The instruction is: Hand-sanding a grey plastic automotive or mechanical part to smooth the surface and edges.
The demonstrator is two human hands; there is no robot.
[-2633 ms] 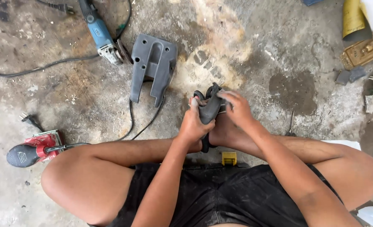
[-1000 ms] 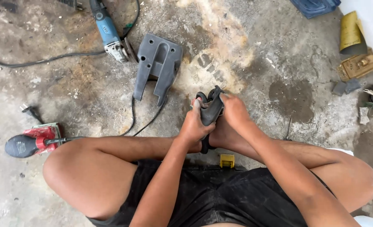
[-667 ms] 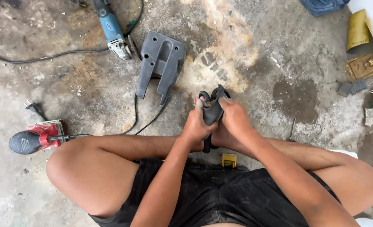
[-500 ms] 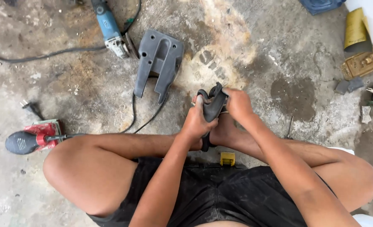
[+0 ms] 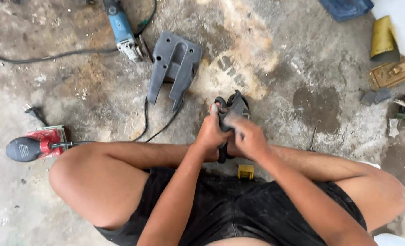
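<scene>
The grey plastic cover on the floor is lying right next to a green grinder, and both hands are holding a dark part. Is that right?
Not quite. In the head view the grinder beside the grey cover is blue, not green. The rest holds: the left hand and right hand both grip the dark part.

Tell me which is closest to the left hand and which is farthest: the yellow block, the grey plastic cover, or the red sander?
From the left hand:
1. Yellow block, on the floor just below the hands, by the shorts.
2. Grey plastic cover, up and to the left on the concrete.
3. Red sander, far off at the left edge, beyond the knee.
</scene>
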